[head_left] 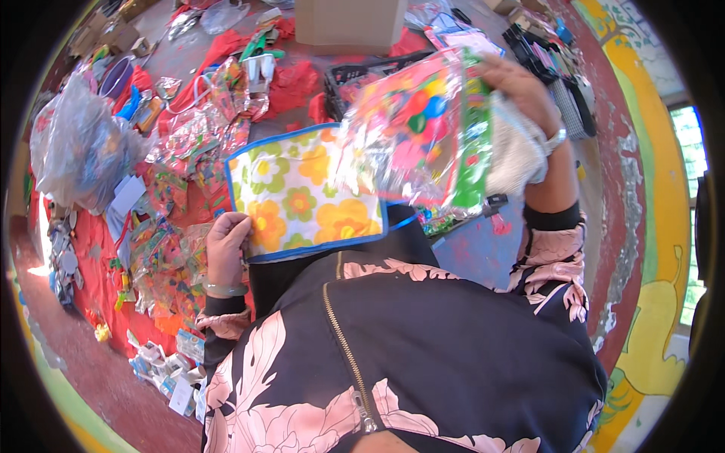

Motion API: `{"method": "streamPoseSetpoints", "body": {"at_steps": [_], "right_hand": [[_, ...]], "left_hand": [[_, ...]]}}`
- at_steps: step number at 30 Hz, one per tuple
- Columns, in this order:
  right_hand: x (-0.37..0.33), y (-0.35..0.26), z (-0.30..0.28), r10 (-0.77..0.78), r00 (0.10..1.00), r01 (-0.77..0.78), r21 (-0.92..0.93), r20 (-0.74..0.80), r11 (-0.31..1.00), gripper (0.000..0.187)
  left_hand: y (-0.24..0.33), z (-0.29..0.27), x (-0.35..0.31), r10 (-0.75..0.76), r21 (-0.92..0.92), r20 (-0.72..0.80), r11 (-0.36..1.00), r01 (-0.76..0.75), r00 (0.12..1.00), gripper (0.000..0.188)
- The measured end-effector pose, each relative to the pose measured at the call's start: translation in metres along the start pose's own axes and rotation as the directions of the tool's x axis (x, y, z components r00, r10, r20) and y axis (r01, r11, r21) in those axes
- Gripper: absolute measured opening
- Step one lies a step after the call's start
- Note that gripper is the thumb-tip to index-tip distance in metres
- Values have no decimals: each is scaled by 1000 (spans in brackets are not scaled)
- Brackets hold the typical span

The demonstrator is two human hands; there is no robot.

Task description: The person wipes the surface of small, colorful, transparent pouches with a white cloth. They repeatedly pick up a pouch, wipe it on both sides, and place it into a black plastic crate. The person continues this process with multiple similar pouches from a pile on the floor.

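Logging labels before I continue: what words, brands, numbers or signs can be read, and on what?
None can be read.
Packet in the right hand: blurred, with glare; any lettering illegible.
Cloth: flower pattern, no lettering seen.
White packs, lower left: any print too small to read.

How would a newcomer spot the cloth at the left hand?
Start at the dark jacket filling the bottom. Just above it, the left hand holds a white cloth by its lower-left corner. Blue edging and big flowers set it apart from the shiny packet overlapping it.
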State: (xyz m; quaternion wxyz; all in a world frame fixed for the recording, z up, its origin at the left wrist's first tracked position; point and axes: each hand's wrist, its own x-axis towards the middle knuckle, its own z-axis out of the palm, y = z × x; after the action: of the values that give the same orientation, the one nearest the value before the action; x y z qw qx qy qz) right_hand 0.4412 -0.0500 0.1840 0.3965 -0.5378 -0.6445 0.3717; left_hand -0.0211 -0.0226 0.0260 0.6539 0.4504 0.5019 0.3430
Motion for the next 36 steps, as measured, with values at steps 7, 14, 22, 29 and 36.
{"method": "streamPoseSetpoints", "body": {"at_steps": [7, 14, 22, 29, 36], "right_hand": [[-47, 18, -71, 400, 902, -316, 384, -164, 868, 29], [-58, 129, -62, 391, 855, -462, -158, -341, 873, 25], [-153, 217, 6, 572, 763, -489, 309, -302, 816, 30], [-226, 268, 116, 848, 512, -795, -452, -139, 406, 32], [-209, 251, 121, 835, 269, -826, -330, 480, 457, 35]], "left_hand": [[1, 1, 1, -4, 17, -9, 1000, 4, 1000, 5], [-3, 1, 1, 10, 32, -52, 999, -8, 999, 5], [-5, 4, 2, 3, 4, -87, 1000, -2, 996, 6], [-6, 4, 6, -10, -2, -86, 1000, 10, 996, 6], [-12, 2, 3, 12, -19, -111, 1000, -15, 994, 6]]}}
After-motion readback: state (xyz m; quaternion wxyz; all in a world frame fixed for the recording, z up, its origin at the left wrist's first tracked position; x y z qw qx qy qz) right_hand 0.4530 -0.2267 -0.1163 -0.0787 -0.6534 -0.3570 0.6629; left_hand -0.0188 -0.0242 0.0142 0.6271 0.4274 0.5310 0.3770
